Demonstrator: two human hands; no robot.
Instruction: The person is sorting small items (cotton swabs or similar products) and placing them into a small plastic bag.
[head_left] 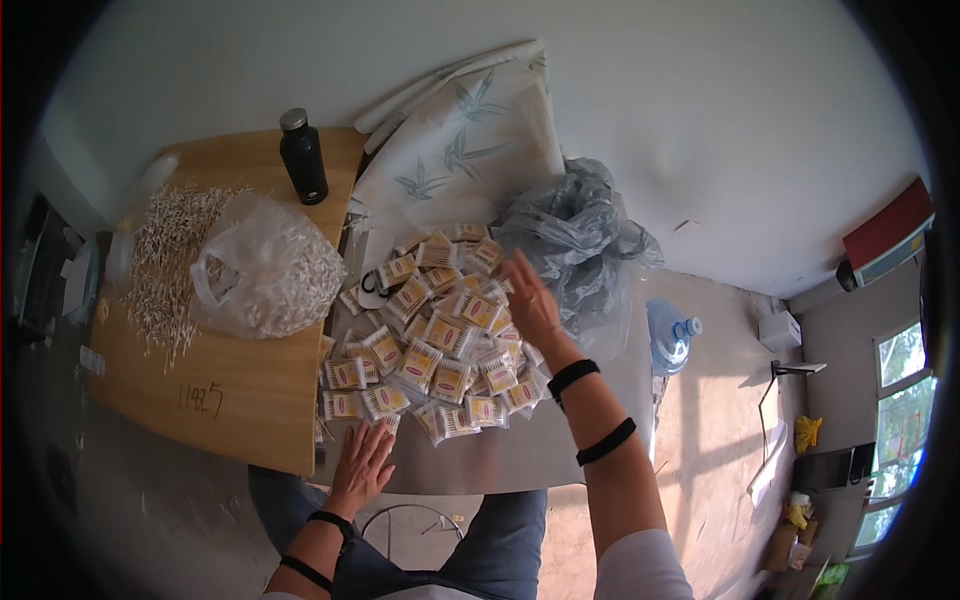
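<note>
A heap of small clear packs of cotton swabs (447, 333) with yellow labels covers the middle of the grey table (470, 468). At the heap's near left edge, my left hand (362, 466) rests with its fingers stretched out, touching the closest packs. My right hand (534, 302) reaches to the heap's far right side, its fingers extended against the packs there. Nothing is gripped in either hand as far as I can see. Just beyond my right hand lies a crumpled grey plastic bag (570, 225).
On the wooden table (260, 410) to the left are loose cotton swabs (170, 250), a clear plastic bag of swabs (275, 270) and a black bottle (303, 160). A leaf-patterned sheet (470, 130) leans at the back. A blue water jug (670, 338) stands on the right.
</note>
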